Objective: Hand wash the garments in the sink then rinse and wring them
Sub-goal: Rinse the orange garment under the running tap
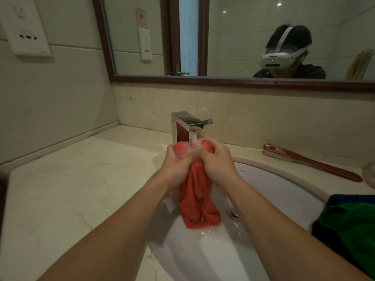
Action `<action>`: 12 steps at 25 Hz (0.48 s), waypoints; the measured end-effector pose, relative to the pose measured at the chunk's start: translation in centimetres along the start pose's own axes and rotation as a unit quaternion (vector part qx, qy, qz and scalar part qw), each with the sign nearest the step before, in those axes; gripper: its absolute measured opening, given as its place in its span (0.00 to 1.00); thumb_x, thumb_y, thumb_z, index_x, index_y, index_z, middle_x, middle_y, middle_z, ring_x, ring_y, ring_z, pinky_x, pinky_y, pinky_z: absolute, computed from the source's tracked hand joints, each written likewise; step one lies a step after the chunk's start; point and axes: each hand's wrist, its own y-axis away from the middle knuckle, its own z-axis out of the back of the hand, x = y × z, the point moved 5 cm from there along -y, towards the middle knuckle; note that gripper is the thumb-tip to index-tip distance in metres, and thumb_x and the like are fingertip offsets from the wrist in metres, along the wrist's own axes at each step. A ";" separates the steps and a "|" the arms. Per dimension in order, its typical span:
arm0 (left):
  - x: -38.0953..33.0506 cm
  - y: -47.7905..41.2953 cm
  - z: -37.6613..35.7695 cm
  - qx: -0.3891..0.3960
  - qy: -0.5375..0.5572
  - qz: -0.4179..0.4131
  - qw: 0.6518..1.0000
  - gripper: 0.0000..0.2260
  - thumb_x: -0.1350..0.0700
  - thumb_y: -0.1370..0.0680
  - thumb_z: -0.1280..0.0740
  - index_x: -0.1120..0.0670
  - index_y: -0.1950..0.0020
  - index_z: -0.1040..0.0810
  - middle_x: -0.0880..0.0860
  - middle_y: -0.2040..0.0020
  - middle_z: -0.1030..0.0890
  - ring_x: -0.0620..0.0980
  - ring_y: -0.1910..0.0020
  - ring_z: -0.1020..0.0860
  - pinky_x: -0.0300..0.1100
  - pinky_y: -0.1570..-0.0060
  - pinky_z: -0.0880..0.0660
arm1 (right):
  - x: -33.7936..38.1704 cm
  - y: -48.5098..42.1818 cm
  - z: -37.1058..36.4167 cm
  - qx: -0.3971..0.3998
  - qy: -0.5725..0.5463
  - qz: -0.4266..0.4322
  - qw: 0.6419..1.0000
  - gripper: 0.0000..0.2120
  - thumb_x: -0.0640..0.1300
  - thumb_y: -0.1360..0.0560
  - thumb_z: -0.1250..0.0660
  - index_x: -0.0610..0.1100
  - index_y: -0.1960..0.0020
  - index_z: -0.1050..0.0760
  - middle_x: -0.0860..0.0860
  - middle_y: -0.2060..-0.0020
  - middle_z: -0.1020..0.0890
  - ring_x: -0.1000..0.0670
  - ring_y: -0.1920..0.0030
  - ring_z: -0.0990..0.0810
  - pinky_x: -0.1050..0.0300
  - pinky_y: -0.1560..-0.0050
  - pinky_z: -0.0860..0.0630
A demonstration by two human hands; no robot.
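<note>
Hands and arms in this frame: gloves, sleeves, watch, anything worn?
Nothing worn on either. Left hand and right hand are ungloved; left forearm and right forearm are bare to the frame edge, no sleeves, watch or bands. No rings on the fingers that show.

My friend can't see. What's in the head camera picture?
The left hand and right hand grip a red garment under the running tap, above the white sink. A red brush lies on the counter; green cloth sits at the right.

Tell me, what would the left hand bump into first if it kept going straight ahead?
Probably the faucet, just behind the red garment that the left hand grips; depth is hard to judge.
</note>
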 end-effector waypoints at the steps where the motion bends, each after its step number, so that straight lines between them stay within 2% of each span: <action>1: -0.3 0.1 0.2 -0.029 -0.005 -0.009 1.000 0.26 0.52 0.24 0.24 0.53 0.32 0.32 0.57 0.43 0.18 0.51 0.49 0.16 0.43 0.55 0.17 | 0.1 0.4 0.1 0.001 0.060 0.010 0.998 0.19 0.46 0.19 0.31 0.47 0.29 0.23 0.46 0.34 0.23 0.50 0.37 0.23 0.58 0.31 0.29; 3: -0.7 0.1 0.5 -0.068 0.011 -0.020 0.997 0.26 0.49 0.25 0.23 0.52 0.33 0.33 0.57 0.43 0.18 0.53 0.48 0.16 0.49 0.50 0.16 | -0.6 0.4 0.6 -0.011 0.145 0.008 0.989 0.21 0.53 0.17 0.34 0.53 0.25 0.26 0.48 0.32 0.34 0.50 0.31 0.31 0.61 0.29 0.38; 4: -0.9 0.2 0.6 -0.080 0.016 -0.017 0.997 0.25 0.47 0.24 0.24 0.52 0.34 0.33 0.56 0.44 0.18 0.53 0.49 0.16 0.48 0.52 0.16 | -0.8 0.6 0.7 0.003 0.161 0.016 0.987 0.22 0.56 0.17 0.36 0.54 0.24 0.28 0.49 0.31 0.36 0.50 0.29 0.34 0.59 0.28 0.39; 6: -1.4 0.4 0.6 -0.084 -0.035 -0.004 0.996 0.21 0.44 0.21 0.29 0.51 0.36 0.33 0.52 0.51 0.20 0.48 0.57 0.20 0.37 0.65 0.20 | -1.6 1.2 -0.1 0.064 0.141 0.037 0.987 0.21 0.59 0.17 0.37 0.57 0.26 0.30 0.53 0.32 0.32 0.52 0.30 0.31 0.54 0.28 0.35; 8: -1.2 0.6 0.5 -0.064 -0.053 0.011 0.997 0.18 0.44 0.20 0.32 0.50 0.37 0.32 0.50 0.54 0.23 0.44 0.60 0.23 0.32 0.70 0.25 | -2.2 1.1 -0.7 0.062 0.093 0.028 0.993 0.19 0.61 0.19 0.36 0.54 0.32 0.31 0.54 0.37 0.26 0.52 0.36 0.26 0.53 0.36 0.29; 9: -0.9 0.2 0.8 -0.074 -0.034 0.023 0.996 0.19 0.45 0.20 0.31 0.52 0.36 0.32 0.52 0.51 0.21 0.45 0.57 0.21 0.31 0.67 0.23 | -2.2 1.0 -0.5 0.047 0.076 0.011 0.996 0.21 0.60 0.18 0.36 0.50 0.30 0.31 0.55 0.37 0.25 0.53 0.37 0.25 0.55 0.38 0.29; 10: -0.9 -0.1 1.2 -0.078 -0.017 0.033 0.996 0.21 0.45 0.21 0.29 0.53 0.35 0.31 0.54 0.47 0.19 0.48 0.53 0.18 0.34 0.60 0.20 | -2.2 0.9 -0.2 0.030 0.083 0.004 0.996 0.20 0.58 0.18 0.35 0.48 0.31 0.29 0.54 0.37 0.23 0.53 0.39 0.23 0.57 0.42 0.28; 12: -1.2 -0.2 1.8 -0.075 -0.060 0.029 0.995 0.27 0.43 0.26 0.27 0.52 0.32 0.31 0.55 0.42 0.19 0.52 0.47 0.18 0.47 0.45 0.19 | -1.7 0.4 1.0 -0.010 0.164 0.051 0.985 0.11 0.56 0.19 0.33 0.50 0.44 0.22 0.50 0.46 0.17 0.50 0.48 0.19 0.60 0.55 0.27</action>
